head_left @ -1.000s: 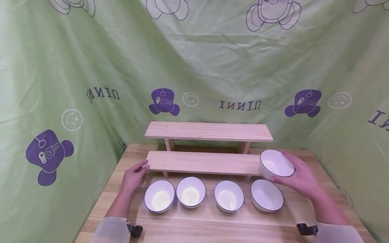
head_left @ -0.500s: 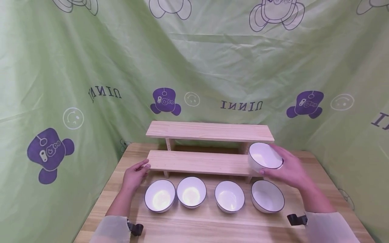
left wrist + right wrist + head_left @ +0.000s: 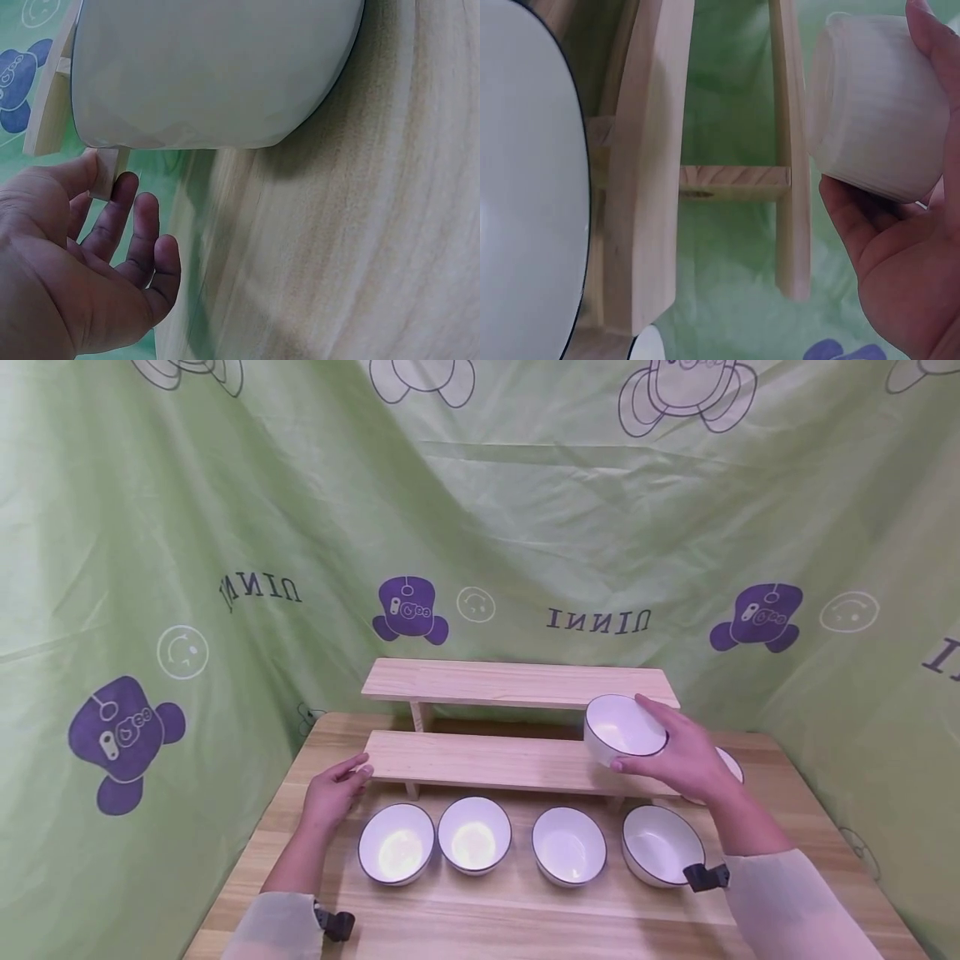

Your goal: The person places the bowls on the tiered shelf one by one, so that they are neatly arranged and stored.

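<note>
My right hand [image 3: 678,752] grips a white, dark-rimmed bowl [image 3: 624,727] by its right side. In the head view the bowl overlaps the right part of the lower board and the upper board's front edge. The right wrist view shows the bowl's ribbed outside [image 3: 889,105] between thumb and fingers. My left hand [image 3: 333,793] pinches the left end of the two-tier wooden shelf's lower board [image 3: 472,760]. In the left wrist view, thumb and index finger sit on either side of the board's end [image 3: 109,174], the other fingers loosely bent.
Several similar bowls stand in a row before the shelf, among them the leftmost bowl [image 3: 396,845] and the rightmost bowl [image 3: 662,845]. Another bowl [image 3: 731,766] shows partly behind my right wrist. The upper board [image 3: 517,683] lies behind and above; a green printed curtain [image 3: 480,527] hangs around the table.
My right hand has carried the bowl left and upward, from the lower board's right end toward the upper board. A bowl behind the right wrist has come into sight. The left hand stays put.
</note>
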The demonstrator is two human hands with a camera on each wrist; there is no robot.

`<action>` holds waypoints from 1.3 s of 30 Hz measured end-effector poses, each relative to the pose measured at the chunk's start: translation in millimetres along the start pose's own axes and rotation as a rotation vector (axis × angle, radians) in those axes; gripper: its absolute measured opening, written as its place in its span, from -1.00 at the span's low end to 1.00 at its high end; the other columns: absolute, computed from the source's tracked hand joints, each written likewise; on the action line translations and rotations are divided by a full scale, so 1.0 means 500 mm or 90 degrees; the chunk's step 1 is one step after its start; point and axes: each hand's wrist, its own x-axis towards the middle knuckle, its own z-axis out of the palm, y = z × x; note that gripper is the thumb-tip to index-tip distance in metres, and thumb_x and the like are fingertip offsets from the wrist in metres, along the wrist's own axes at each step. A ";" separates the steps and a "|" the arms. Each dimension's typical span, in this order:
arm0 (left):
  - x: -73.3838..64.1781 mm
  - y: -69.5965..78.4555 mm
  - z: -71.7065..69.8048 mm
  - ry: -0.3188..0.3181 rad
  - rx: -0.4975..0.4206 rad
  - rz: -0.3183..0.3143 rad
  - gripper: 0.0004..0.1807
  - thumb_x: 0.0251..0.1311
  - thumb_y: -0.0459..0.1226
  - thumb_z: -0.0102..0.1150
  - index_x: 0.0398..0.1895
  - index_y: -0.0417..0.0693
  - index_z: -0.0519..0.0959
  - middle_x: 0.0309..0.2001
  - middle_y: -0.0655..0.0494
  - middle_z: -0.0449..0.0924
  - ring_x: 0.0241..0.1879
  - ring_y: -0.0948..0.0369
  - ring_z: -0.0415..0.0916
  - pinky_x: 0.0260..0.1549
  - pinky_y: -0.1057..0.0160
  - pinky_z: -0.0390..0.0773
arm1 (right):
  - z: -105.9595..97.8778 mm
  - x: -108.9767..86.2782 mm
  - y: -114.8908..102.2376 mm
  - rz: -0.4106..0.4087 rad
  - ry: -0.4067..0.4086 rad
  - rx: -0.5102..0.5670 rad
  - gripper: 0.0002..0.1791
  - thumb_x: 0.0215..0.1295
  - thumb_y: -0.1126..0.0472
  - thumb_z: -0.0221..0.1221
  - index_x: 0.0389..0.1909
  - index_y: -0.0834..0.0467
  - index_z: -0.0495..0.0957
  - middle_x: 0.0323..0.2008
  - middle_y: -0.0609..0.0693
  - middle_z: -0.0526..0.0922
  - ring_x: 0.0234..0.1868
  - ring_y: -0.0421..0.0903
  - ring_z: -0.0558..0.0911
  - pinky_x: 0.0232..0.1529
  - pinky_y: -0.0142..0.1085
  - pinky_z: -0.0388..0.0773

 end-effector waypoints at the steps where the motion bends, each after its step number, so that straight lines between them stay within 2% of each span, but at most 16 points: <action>1: 0.000 0.000 0.000 0.000 -0.001 0.000 -0.42 0.28 -0.06 0.45 0.31 -0.08 0.62 -0.31 0.13 0.71 -0.28 0.12 0.69 -0.50 0.33 0.60 | 0.001 0.004 -0.005 0.001 0.000 0.001 0.36 -0.15 -0.37 0.58 0.64 0.04 0.13 0.52 0.31 0.25 0.47 0.37 0.28 0.35 0.33 0.28; 14: 0.002 -0.004 -0.001 -0.002 -0.001 0.007 -0.43 0.28 -0.07 0.45 0.31 -0.08 0.62 -0.32 0.17 0.71 -0.27 0.12 0.69 -0.51 0.34 0.58 | 0.025 0.062 -0.062 -0.007 -0.014 0.030 0.36 -0.19 -0.38 0.60 0.63 0.01 0.16 0.54 0.22 0.26 0.47 0.28 0.32 0.34 0.22 0.37; 22: 0.001 -0.002 -0.002 -0.008 -0.003 -0.003 -0.41 0.28 -0.06 0.46 0.32 -0.07 0.61 -0.32 0.20 0.72 -0.27 0.13 0.68 -0.50 0.33 0.59 | 0.051 0.099 -0.090 -0.042 -0.016 0.058 0.37 -0.23 -0.38 0.61 0.62 0.02 0.19 0.53 0.15 0.30 0.47 0.20 0.34 0.37 0.16 0.37; 29: 0.002 -0.002 -0.001 0.001 -0.004 0.006 -0.44 0.27 -0.09 0.46 0.30 -0.08 0.63 -0.30 0.18 0.74 -0.25 0.08 0.68 -0.49 0.32 0.60 | 0.075 0.132 -0.128 -0.087 -0.013 0.078 0.35 -0.27 -0.31 0.66 0.58 0.08 0.26 0.49 0.17 0.36 0.43 0.17 0.40 0.35 0.11 0.42; 33: 0.001 -0.003 -0.002 -0.001 0.001 0.010 -0.43 0.27 -0.08 0.47 0.30 -0.10 0.62 -0.28 0.17 0.74 -0.25 0.08 0.69 -0.47 0.32 0.62 | 0.086 0.149 -0.150 -0.093 -0.021 0.081 0.35 -0.29 -0.31 0.66 0.57 0.07 0.28 0.46 0.17 0.39 0.38 0.15 0.45 0.32 0.10 0.45; 39: 0.003 -0.006 0.002 0.003 0.004 0.006 -0.42 0.25 -0.06 0.47 0.30 -0.06 0.63 -0.27 0.15 0.74 -0.23 0.07 0.71 -0.44 0.31 0.65 | 0.101 0.174 -0.174 -0.094 -0.034 0.065 0.36 -0.29 -0.35 0.64 0.57 0.07 0.27 0.47 0.16 0.38 0.41 0.14 0.42 0.37 0.08 0.41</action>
